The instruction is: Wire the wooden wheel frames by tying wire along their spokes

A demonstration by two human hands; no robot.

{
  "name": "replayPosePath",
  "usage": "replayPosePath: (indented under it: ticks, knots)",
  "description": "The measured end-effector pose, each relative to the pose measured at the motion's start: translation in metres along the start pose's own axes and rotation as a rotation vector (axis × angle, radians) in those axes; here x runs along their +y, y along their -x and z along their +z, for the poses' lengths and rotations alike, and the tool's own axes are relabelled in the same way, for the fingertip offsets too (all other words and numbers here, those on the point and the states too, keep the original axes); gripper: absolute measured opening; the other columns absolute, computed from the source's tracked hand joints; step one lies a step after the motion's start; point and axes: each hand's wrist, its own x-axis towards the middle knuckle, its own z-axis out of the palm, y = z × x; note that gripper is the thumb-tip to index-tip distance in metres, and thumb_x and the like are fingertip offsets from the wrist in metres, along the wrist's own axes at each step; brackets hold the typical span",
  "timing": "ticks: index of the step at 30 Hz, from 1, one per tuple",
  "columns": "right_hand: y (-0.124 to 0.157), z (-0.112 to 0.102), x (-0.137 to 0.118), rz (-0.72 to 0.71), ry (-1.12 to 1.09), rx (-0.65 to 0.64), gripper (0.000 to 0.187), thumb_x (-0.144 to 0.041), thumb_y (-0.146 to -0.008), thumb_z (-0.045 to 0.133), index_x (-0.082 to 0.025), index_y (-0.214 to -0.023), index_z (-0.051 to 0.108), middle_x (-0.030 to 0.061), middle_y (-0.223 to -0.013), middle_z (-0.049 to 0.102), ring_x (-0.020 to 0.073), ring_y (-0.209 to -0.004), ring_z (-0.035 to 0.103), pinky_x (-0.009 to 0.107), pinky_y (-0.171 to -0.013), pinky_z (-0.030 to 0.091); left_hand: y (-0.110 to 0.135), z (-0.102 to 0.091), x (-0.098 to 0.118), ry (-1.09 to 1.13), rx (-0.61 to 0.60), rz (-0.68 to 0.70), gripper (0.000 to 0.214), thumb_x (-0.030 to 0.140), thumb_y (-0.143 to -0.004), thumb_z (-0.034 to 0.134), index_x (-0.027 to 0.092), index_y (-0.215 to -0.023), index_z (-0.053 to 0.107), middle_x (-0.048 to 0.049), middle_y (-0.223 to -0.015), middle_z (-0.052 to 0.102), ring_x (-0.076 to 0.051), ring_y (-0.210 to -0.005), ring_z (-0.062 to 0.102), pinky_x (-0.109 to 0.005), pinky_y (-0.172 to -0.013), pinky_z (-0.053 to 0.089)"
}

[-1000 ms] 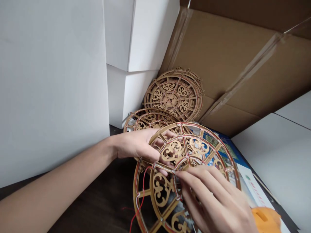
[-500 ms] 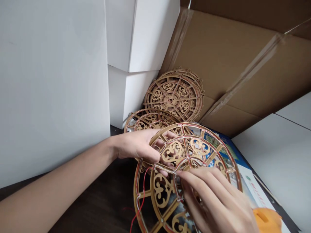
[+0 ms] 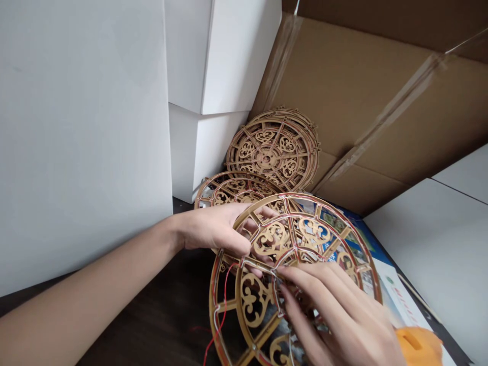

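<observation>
A round, gold-coloured openwork frame [image 3: 249, 305] with scroll ornaments is tilted in front of me. Red and white wires run along the channels of its rings and spokes. My left hand [image 3: 219, 231] grips its left side, thumb on the near face and fingers behind. At the inner ring, the index finger and thumb of my right hand [image 3: 335, 310] are close together on the wire [image 3: 273, 277]; the fingertips partly hide it. A loose red wire [image 3: 225, 290] hangs from the frame's left side. An orange band [image 3: 419, 345] shows at my right wrist.
Behind the held frame lies another similar frame [image 3: 224, 178], and a stack of them [image 3: 272, 147] leans against a cardboard box [image 3: 343, 96]. White boxes [image 3: 229, 56] stand at left. Printed blue and white packaging [image 3: 396, 292] lies at right on the dark surface [image 3: 145, 315].
My right fingers have shifted very slightly at the inner ring, with the thumb a little nearer the wire. The left hand and the frame stay practically still.
</observation>
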Motion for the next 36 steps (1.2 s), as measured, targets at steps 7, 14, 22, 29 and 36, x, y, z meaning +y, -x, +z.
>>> replayPosePath:
  ticks: [7,14,22,29,36]
  knots:
    - [0.006,0.0,0.002,0.01,0.037,0.007,0.018,-0.016,-0.095,0.054,-0.012,-0.109,0.064,0.0059,-0.096,0.067,0.0145,-0.086,0.059,0.027,-0.078,0.048,0.003,-0.002,0.001,-0.031,-0.013,-0.012,0.075,0.003,-0.065,0.068,0.023,-0.134,0.046,-0.0073,-0.106,0.072,-0.025,-0.092,0.073,-0.034,-0.073,0.058]
    - [0.003,0.004,0.0,0.02,0.057,0.045,0.017,-0.013,-0.093,0.057,-0.01,-0.109,0.064,0.0078,-0.097,0.066,0.0154,-0.088,0.059,0.028,-0.081,0.047,0.003,0.0,0.0,-0.001,0.01,-0.009,0.077,0.002,-0.062,0.067,0.022,-0.134,0.047,-0.008,-0.109,0.071,-0.026,-0.095,0.073,-0.036,-0.072,0.06]
    - [0.002,0.002,-0.002,0.013,0.017,0.086,0.017,-0.009,-0.091,0.058,-0.011,-0.107,0.064,0.0071,-0.092,0.067,0.0145,-0.082,0.06,0.027,-0.074,0.05,0.002,-0.002,-0.002,-0.001,-0.013,-0.002,0.079,0.002,-0.063,0.067,0.023,-0.136,0.045,-0.0049,-0.104,0.072,-0.021,-0.089,0.073,-0.03,-0.071,0.057]
    - [-0.003,0.002,-0.008,0.047,0.004,0.084,0.013,-0.016,-0.093,0.057,-0.013,-0.104,0.064,0.0048,-0.089,0.069,0.0121,-0.077,0.065,0.023,-0.068,0.052,0.003,-0.003,0.0,-0.062,-0.008,-0.011,0.074,0.005,-0.065,0.068,0.023,-0.134,0.047,-0.0076,-0.108,0.071,-0.024,-0.096,0.072,-0.037,-0.078,0.058]
    - [0.014,0.006,-0.016,0.152,0.098,0.108,0.021,-0.022,-0.089,0.063,-0.024,-0.109,0.065,0.0035,-0.096,0.072,0.0198,-0.082,0.071,0.031,-0.07,0.058,0.002,-0.003,0.001,-0.089,0.008,-0.02,0.08,0.007,-0.062,0.067,0.022,-0.137,0.044,-0.0049,-0.099,0.071,-0.023,-0.088,0.071,-0.036,-0.076,0.056]
